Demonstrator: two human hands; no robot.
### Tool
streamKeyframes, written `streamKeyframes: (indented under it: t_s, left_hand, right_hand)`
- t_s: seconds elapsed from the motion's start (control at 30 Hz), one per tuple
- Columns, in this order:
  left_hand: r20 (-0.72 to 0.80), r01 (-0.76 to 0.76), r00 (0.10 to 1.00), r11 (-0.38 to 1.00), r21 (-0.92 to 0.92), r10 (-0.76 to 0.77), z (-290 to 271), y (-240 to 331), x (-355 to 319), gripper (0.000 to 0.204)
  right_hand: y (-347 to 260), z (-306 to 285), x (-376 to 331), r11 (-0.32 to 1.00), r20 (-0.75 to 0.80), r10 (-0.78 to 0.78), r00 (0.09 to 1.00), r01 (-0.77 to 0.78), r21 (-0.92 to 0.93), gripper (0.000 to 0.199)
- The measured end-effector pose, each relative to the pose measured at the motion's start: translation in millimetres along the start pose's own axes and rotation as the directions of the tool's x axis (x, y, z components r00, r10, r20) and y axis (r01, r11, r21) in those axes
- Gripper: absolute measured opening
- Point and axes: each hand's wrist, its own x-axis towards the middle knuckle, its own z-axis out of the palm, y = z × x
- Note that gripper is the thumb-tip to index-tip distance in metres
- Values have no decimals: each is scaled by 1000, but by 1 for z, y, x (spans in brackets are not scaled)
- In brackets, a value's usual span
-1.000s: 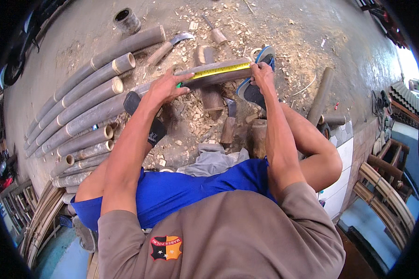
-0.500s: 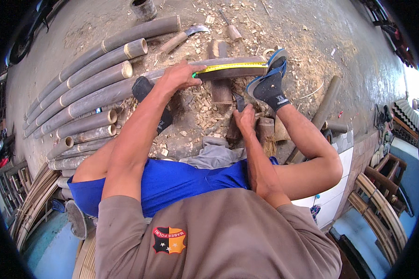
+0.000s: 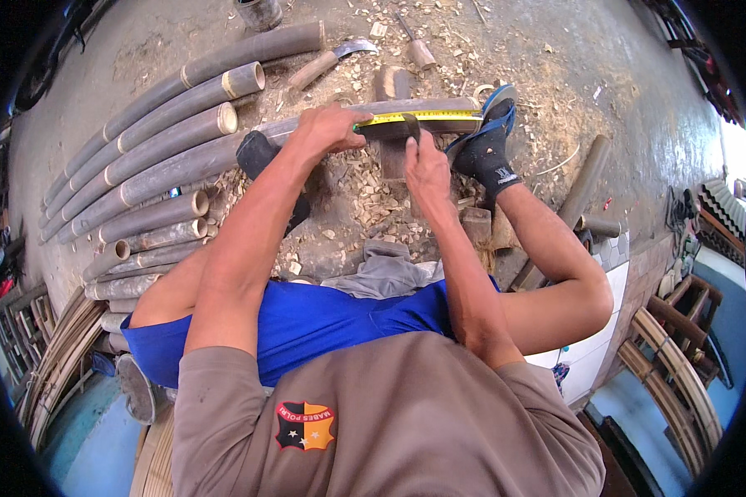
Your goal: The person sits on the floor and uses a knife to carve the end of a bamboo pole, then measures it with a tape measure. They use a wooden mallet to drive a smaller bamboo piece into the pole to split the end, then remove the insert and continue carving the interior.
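A thick bamboo pole point(image 3: 269, 132) runs across in front of me, its right end by my sandalled foot point(image 3: 493, 137). Along it lies the stretched yellow blade of a tape measure point(image 3: 439, 116). My left hand point(image 3: 331, 130) is closed on the tape measure at the left end of the yellow strip; a bit of green shows at the fingertips, and most of the case is hidden. My right hand point(image 3: 428, 170) grips a small dark curved knife point(image 3: 412, 124), its blade against or just over the tape; exact contact I cannot tell. A wooden block point(image 3: 392, 83) lies crosswise under the pole.
Several bamboo poles point(image 3: 174, 126) lie side by side on the left. Beyond the pole are a wooden-handled billhook point(image 3: 315, 70), a chisel-like tool point(image 3: 421, 55) and a metal can point(image 3: 259, 12). Wood chips litter the floor. Wooden stumps point(image 3: 477, 224) stand near my right forearm.
My right hand has come up from beside the wooden block, bringing the knife to the tape and pole. My left hand keeps its hold on the tape measure.
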Motion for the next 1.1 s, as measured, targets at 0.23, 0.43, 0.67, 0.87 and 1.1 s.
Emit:
streamKeyframes:
  t_s: [0.23,0.43,0.67,0.87,1.1]
  left_hand:
    - [-54,4,999,1000,16,-4,0,1,-1,65]
    - [-58,1,998,1000,27,0,0,2,0,65]
    - [-21,-20,1000,1000,-3,19,-1,2,-1,65]
    - [246,-109,959,986,-127,138,17,31,-11,71]
    - [474,13,839,861,-509,267,117,16,-10,88]
  right_hand:
    - [-6,23,19,970,30,-42,999,48,-237,26]
    - [-1,26,19,972,6,-98,995,97,-214,23]
    - [-17,16,18,965,101,-39,994,64,-256,24]
    - [-16,13,21,967,129,-15,991,47,-249,23]
    - [37,-1,-55,946,143,48,989,1,-324,24]
